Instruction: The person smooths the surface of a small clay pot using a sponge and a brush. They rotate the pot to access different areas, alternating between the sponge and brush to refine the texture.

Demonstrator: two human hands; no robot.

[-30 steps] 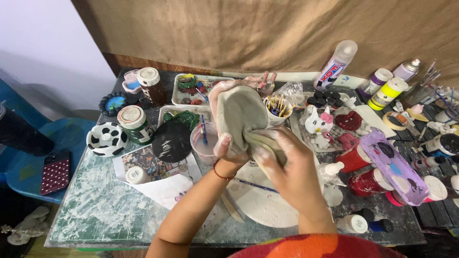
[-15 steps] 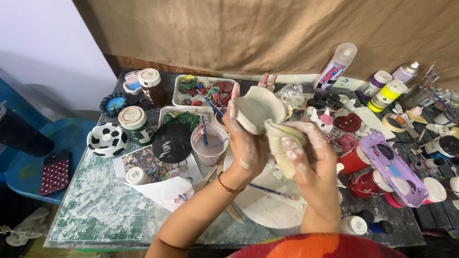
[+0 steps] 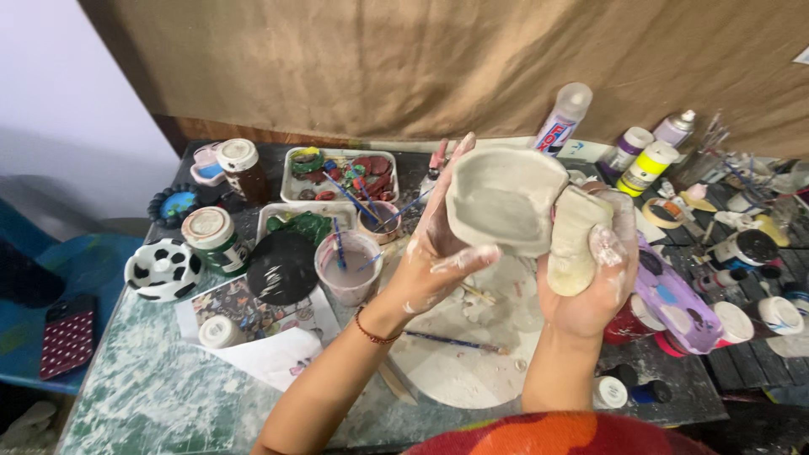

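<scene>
A grey clay bowl (image 3: 506, 200) is held above the counter (image 3: 143, 396), raised over a round white board (image 3: 468, 354). The bowl is tipped so that its open mouth is turned toward the camera and slightly toward 7 o'clock; its long axis runs from 9 to 3 o'clock. The left hand (image 3: 434, 253) is applied to the bowl's left edge, the thumb laid across the lower rim and the fingers (image 3: 455, 164) extended behind it, grasping the bowl.

A pale sponge (image 3: 575, 240) is enclosed by the right hand (image 3: 594, 278), its long axis running from 12 to 6 o'clock, its upper end touching the bowl's right side. The right fingers are clenched around the sponge. Both hands are coated in wet clay.

At 9 o'clock of the left hand, a plastic cup (image 3: 348, 268) of cloudy water with brushes is noted, beside a black lid (image 3: 282, 268). A purple mould (image 3: 674, 299) lies at 3 o'clock of the right hand. A thin brush (image 3: 459, 341) lies across the board, pointing from 9 to 3 o'clock.
</scene>
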